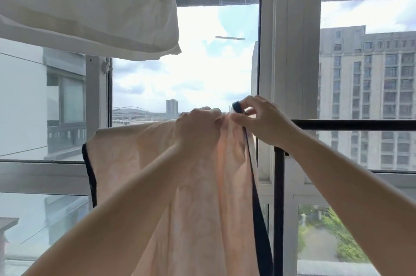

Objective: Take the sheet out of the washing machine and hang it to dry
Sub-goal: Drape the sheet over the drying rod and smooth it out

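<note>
My two bare forearms rise from the bottom corners and meet at mid-height, wrists lifted, both hands at the top fold of the sheet (202, 197). My left hand (198, 128) is knuckles-up, its fingers curled over and bunching the cloth into a tight gather under them. My right hand (261, 121) sits just beside it, touching the same gather; its thumb and forefinger pinch the dark trim (258, 208) where the trim loops over the top, the other fingers curled loosely behind.

The sheet is soft, pale peach, faintly mottled and creased in long vertical folds. It falls straight down below my fingers and spreads left of them in a flat, smooth panel with a rounded upper corner. The trim is a narrow navy band, running down from my right fingertips in one straight strip, and again along the far left edge.

Just right of my right hand, a thin black metal rail (360, 125) runs level, with a black post (279, 197) dropping from it. Above and left of my fingers hangs a white cloth (90, 5), thick and slightly wrinkled. Beyond my fingers stand grey window frames (290, 50), glass, pale tower blocks and cloudy sky.
</note>
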